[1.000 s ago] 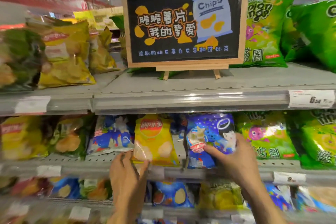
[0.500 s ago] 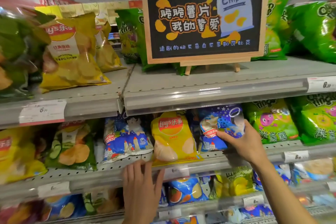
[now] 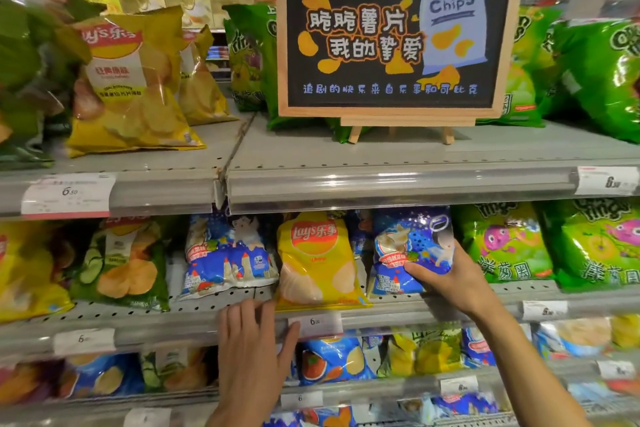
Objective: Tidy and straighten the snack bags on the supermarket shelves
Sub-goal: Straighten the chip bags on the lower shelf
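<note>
nearest the camera, the left hand lies flat with fingers spread and straight on the front rail of the middle shelf, holding nothing, its fingertips just below and left of the small yellow chip bag. that yellow bag is the landmark here: it stands upright at the shelf front, its bottom edge hanging slightly over the rail. just right of it, the right hand grips the lower right corner of a blue snack bag, thumb across the front and fingers wrapped behind, and the bag stands tilted a little against the yellow one. this looks like the bag being straightened now.

left of the yellow bag, another blue bag sags forward and leans, and further left a green cucumber chip bag slumps too; both seem to need setting up. right of the yellow bag, past the held one, the green ring-snack bags already face front fairly neatly.

below the yellow bag, the lower shelf bags look jumbled, though blur hides detail. above and behind it, on the top shelf, the chalkboard sign stands square, while the large yellow bag up to the left lies tipped back and crooked.

so the job seems early to midway: one bag in hand, several left.
</note>
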A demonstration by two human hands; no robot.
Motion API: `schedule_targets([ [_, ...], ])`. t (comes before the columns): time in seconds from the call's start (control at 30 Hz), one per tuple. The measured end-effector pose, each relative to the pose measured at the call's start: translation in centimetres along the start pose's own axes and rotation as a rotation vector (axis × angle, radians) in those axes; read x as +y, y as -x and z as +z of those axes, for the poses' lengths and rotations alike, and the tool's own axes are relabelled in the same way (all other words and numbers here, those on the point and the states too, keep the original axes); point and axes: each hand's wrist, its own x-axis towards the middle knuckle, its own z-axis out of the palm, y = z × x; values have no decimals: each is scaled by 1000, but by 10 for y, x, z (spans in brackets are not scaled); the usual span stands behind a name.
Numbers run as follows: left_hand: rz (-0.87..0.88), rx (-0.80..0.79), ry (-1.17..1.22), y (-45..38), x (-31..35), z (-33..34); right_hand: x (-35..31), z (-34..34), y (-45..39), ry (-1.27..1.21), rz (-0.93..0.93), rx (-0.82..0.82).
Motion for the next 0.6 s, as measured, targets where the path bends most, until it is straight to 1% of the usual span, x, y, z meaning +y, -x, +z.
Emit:
schedule_targets([
  [0.17, -15, 32, -3, 2, 3, 6, 4, 3, -2, 31, -8, 26],
  [0.27, -24, 16, -15, 4, 5, 7, 7, 1, -2, 50, -8, 29],
  [0.37, -38, -8, 0, 4, 6, 3, 4, 2, 6, 58, -23, 99],
  [0.43, -46, -8, 40, 3, 6, -1, 4, 10, 16, 84, -75, 232],
  [0.5, -64, -9, 99, 1, 6, -4, 1, 22, 30, 150, -131, 442],
  [0.57, -89, -11, 219, 0, 4, -9, -9, 37, 48, 185, -215, 648],
  [0.6, -117, -4, 313, -2, 2, -12, -17, 46, 55, 183, -267, 698],
])
